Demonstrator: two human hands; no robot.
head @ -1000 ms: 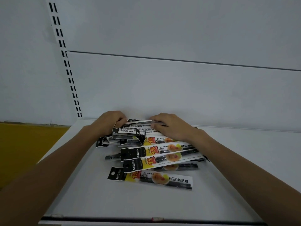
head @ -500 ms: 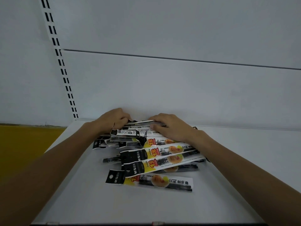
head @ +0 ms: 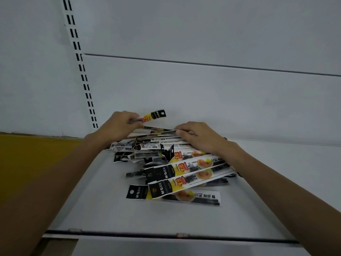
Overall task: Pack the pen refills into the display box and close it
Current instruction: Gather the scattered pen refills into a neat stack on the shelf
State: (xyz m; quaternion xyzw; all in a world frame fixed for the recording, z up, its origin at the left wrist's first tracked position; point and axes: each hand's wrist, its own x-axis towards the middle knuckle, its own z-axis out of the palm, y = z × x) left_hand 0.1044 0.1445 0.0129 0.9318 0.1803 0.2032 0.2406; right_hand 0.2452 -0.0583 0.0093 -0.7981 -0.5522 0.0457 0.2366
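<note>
Ok so the left hand point(head: 118, 124) just came up off the heap with one refill pack point(head: 154, 115) pinched in its fingers, held just above the far end. The right hand point(head: 199, 139) hasn't budged, fingers curled over the top of the pile of refill packs point(head: 177, 169) on the white shelf point(head: 92, 209). Packing's barely started, I'd guess. No display box in sight, only a slotted rail point(head: 81, 67) far left, and the packs lie criss-crossed.

Head view; forward, downward; near shelf point(head: 103, 204)
</note>
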